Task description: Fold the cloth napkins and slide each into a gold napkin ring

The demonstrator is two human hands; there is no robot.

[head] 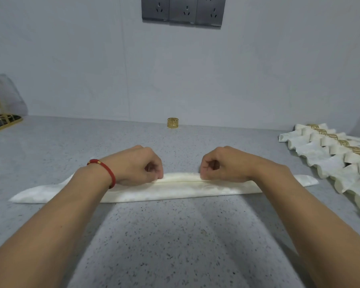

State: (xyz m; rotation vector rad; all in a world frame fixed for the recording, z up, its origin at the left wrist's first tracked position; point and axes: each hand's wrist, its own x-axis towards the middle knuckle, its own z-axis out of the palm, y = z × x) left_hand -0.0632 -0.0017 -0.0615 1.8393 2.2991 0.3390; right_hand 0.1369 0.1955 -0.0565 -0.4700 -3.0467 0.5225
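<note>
The napkin (164,189) lies as a long white band across the near counter (175,235), its pointed ends reaching left and right. The left hand (137,166) and right hand (222,165) sit a little apart at its middle, each with curled fingers pinching the far folded edge. To fold well, both hands should bring that edge over together, level, so the band stays even, then press the crease flat outward toward the ends. The ring (173,123) stands alone by the far wall, well apart. At the right, finished napkins (330,161) lie in a row with rings on.
</note>
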